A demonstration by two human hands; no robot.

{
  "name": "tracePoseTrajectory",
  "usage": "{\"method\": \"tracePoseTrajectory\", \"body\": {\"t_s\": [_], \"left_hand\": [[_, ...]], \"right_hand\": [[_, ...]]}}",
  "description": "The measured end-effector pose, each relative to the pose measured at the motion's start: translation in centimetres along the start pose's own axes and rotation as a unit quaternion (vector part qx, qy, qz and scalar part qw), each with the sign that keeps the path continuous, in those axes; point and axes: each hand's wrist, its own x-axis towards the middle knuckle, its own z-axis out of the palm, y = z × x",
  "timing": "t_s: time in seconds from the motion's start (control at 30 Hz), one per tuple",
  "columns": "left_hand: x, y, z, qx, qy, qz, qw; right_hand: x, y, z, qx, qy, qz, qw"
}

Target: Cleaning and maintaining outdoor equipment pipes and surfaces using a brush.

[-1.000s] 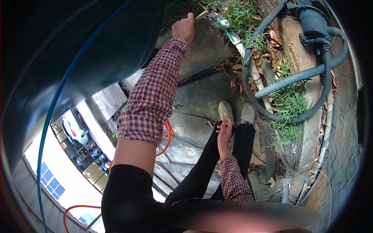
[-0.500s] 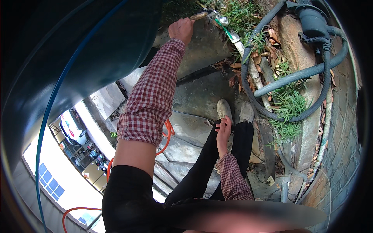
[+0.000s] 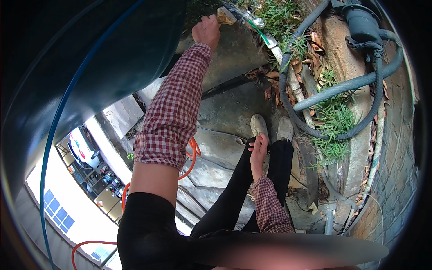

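My left hand [image 3: 206, 32] is stretched far out at the top, beside the big dark rounded tank. Its fingers are closed in a fist, and a tan, wooden-looking tool [image 3: 226, 15] juts out past the knuckles; its exact kind is unclear. Just right of the tool lie a crumpled clear and white plastic piece [image 3: 255, 21] and a green-and-white strip [image 3: 262, 35] near the grass. My right hand [image 3: 258, 152] hangs low in front of my dark trousers, above my shoes, with its fingers loosely apart and nothing in them.
The dark tank [image 3: 112, 58] fills the upper left, crossed by a blue hose [image 3: 67, 94]. A grey corrugated hose [image 3: 333, 92] loops on the right by a brick wall [image 3: 396, 166]. An orange hose [image 3: 194, 155] trails behind my left arm. Grass and dry leaves edge the stone slabs [image 3: 234, 105].
My left hand has shifted slightly left and up. The tan tool has turned and now shows a broader, wedge-shaped face. My right hand has hardly moved.
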Motion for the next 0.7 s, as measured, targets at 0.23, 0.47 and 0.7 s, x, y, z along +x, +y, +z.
{"method": "tracePoseTrajectory", "body": {"t_s": [0.23,0.47,0.7], "left_hand": [[0.19,0.05,-0.06,-0.011,-0.004,0.011,1.000],[-0.13,-0.07,0.02,-0.019,-0.028,0.002,0.999],[-0.30,-0.49,0.00,-0.039,-0.002,0.001,0.999]], "right_hand": [[-0.06,-0.29,0.09,-0.009,-0.001,-0.005,1.000],[-0.07,-0.49,-0.10,-0.009,-0.003,0.001,1.000],[0.09,-0.15,-0.04,-0.002,-0.004,0.006,1.000]]}}
